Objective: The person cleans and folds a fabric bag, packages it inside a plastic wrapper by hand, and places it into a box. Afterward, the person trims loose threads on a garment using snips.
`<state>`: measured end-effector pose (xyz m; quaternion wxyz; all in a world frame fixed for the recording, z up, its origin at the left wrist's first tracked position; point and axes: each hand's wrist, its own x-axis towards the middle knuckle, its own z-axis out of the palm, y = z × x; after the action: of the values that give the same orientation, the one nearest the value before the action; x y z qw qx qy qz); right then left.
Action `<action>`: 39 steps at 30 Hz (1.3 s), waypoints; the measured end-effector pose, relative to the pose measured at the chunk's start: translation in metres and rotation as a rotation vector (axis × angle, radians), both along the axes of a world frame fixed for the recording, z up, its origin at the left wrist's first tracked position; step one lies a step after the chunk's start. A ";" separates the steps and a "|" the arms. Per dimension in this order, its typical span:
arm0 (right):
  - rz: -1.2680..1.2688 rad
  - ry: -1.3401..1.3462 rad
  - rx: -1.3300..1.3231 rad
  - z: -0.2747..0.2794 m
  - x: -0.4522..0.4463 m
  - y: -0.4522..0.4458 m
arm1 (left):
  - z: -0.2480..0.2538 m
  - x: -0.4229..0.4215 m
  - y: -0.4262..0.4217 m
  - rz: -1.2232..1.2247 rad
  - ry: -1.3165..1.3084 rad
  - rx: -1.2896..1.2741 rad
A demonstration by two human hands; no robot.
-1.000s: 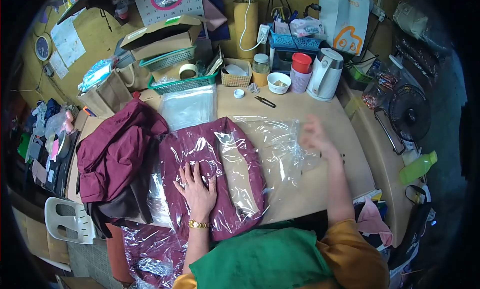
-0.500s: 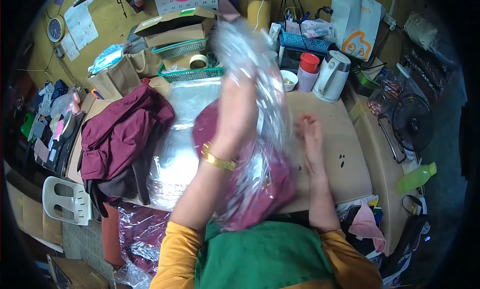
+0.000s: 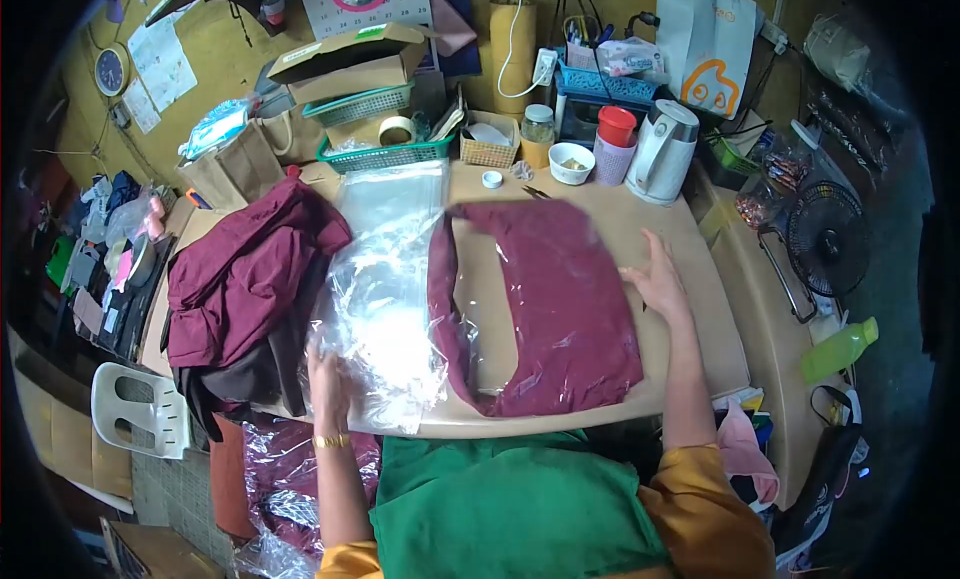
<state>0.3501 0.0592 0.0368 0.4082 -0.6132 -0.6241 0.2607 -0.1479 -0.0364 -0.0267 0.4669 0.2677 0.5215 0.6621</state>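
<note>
A folded maroon garment [image 3: 570, 309] lies on the table in front of me, bent around a gap that bares the tabletop. Shiny glints run along its inner and lower edges, as from clear film. To its left is a stack of clear plastic bags [image 3: 385, 269], wrinkled and bright with reflections. My left hand [image 3: 328, 389], with a gold bracelet at the wrist, is at the lower left edge of these bags, its fingers closed on the plastic. Just off the garment's right side, my right hand [image 3: 662, 284] is open, fingers spread, holding nothing.
A heap of maroon and dark clothing [image 3: 250, 269] lies at the left. Along the back stand a green basket [image 3: 385, 157], a white bowl [image 3: 571, 164], a red-lidded cup [image 3: 616, 144] and an electric kettle [image 3: 665, 154]. Wrapped maroon packs [image 3: 290, 469] are below the table's left front.
The maroon garment, raised in plastic under my left hand before, now lies on the table. My left hand has moved down and left to the bags; my right hand has shifted slightly right.
</note>
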 end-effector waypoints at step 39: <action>0.229 -0.736 0.155 -0.083 -0.131 0.085 | 0.044 -0.028 0.071 0.097 0.949 -0.086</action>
<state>0.2191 0.1447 -0.0462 0.1706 -0.5594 -0.8109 0.0191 -0.1757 0.0349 0.0171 0.1563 0.4962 0.7160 0.4656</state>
